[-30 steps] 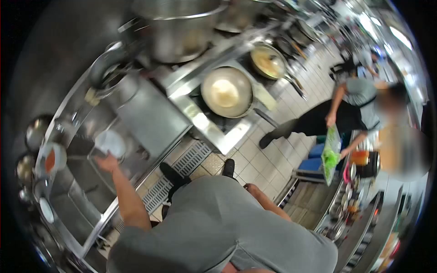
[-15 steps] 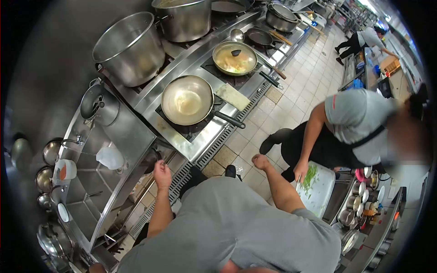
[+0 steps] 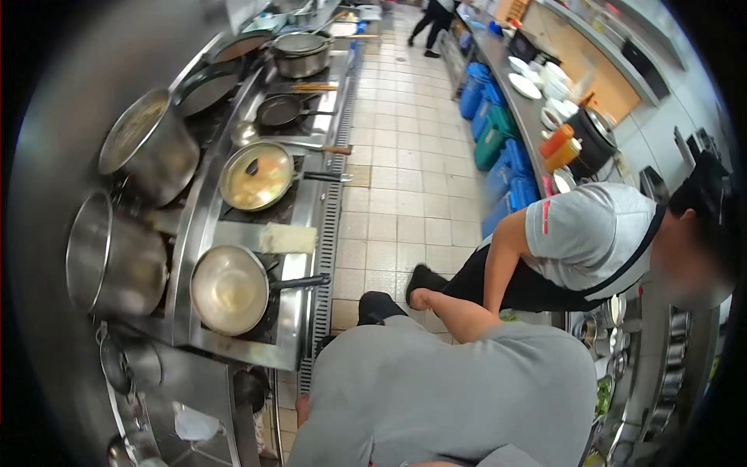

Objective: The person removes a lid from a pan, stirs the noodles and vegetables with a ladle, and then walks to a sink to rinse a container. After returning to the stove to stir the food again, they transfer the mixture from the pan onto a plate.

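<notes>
My right hand [image 3: 421,299] is curled shut and holds nothing; it hangs over the tiled floor [image 3: 405,202], just in front of a co-worker in a grey shirt and black apron [image 3: 580,241]. Only a sliver of my left hand [image 3: 302,409] shows beside my grey shirt, low by the front edge of the stove counter [image 3: 292,350]; its fingers are hidden. The nearest item on the stove is an empty steel wok [image 3: 229,289], its black handle [image 3: 299,282] pointing towards me.
Beyond the wok are a folded cloth [image 3: 288,237] and a glass-lidded pan [image 3: 257,176]. Two tall stockpots [image 3: 117,261] stand at the left. Blue bins [image 3: 506,156] and sauce bottles [image 3: 560,144] line the right counter. Another person [image 3: 436,14] stands far down the aisle.
My view has swung right, along the aisle. My left hand let go of the white container by the sink and dropped to my side. The co-worker now leans over the right counter.
</notes>
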`<state>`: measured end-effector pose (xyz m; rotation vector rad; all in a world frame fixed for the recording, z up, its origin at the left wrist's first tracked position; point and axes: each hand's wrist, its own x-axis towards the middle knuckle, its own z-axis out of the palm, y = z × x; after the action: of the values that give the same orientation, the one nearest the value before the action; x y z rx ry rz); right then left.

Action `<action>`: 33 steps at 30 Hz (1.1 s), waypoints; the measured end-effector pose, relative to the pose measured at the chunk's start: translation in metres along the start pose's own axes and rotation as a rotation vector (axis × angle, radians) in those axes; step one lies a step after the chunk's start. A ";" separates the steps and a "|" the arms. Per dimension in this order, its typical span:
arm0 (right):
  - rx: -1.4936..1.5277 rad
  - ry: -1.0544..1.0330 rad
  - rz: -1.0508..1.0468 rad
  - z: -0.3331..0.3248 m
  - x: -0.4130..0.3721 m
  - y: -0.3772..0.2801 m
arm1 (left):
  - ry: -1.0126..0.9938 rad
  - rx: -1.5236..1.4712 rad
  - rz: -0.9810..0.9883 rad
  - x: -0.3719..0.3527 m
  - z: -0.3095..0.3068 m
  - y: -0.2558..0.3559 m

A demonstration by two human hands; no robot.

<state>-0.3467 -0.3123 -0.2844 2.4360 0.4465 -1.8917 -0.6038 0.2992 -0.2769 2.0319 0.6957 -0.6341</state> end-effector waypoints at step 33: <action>0.102 0.654 -0.133 -0.323 -0.028 0.286 | -0.039 -0.091 -0.142 0.109 0.183 0.366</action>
<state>0.0211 -0.5296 -0.2167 3.1298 0.5425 -1.1180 -0.3093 -0.0014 -0.2305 1.8943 0.8364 -0.7091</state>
